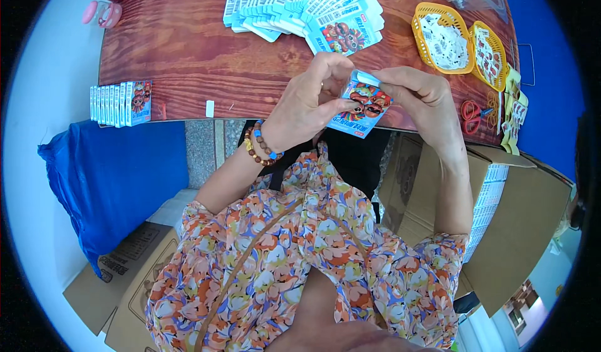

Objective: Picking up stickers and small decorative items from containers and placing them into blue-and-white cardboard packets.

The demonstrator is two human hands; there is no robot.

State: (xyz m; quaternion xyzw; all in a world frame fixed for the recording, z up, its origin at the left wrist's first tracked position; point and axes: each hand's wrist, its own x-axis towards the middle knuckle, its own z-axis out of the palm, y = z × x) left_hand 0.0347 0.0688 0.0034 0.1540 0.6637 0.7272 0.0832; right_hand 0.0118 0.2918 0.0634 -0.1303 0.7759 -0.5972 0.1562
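**Blue Carton (366, 115) Lies Between Two Grips, Flap End Away**

Over the near edge of a worktop (169, 45) in glossy, red-brown wood grain, a person grasps a small cardboard carton in both hands. The left hand (300, 104) clasps its left side, thumb flat across the printed face; the fingers of the right hand (422, 98) pinch the upper right corner, beside the pale flap (363, 78). The carton's long axis runs away from the wearer, leaning slightly right at the far end; the right fingers are nearer that flap. How fully it is tucked cannot be told from here.

Beyond lies a fan of thin, smooth cartons (294, 4). At left, a row of box-shaped ones (116, 106) stands side by side. At right, two yellow lattice-walled plastic baskets (421, 42) hold small flat pieces, near red-handled scissors (471, 115).
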